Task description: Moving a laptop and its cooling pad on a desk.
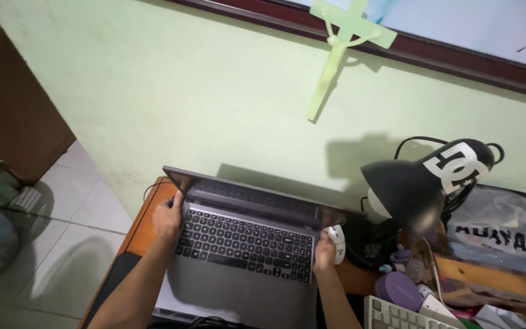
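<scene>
Gripping the grey laptop (pixel 245 256) on the wooden desk (pixel 144 228), the left hand (pixel 167 219) and right hand (pixel 324 251) curl closed on its side edges. White mouse (pixel 338 236) just beside; black lamp (pixel 424 183) with white emblem, clear printed bag (pixel 506 225) right.

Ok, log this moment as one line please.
left hand: grips laptop left edge | right hand: on right edge, beside white mouse | lid: part open
</scene>
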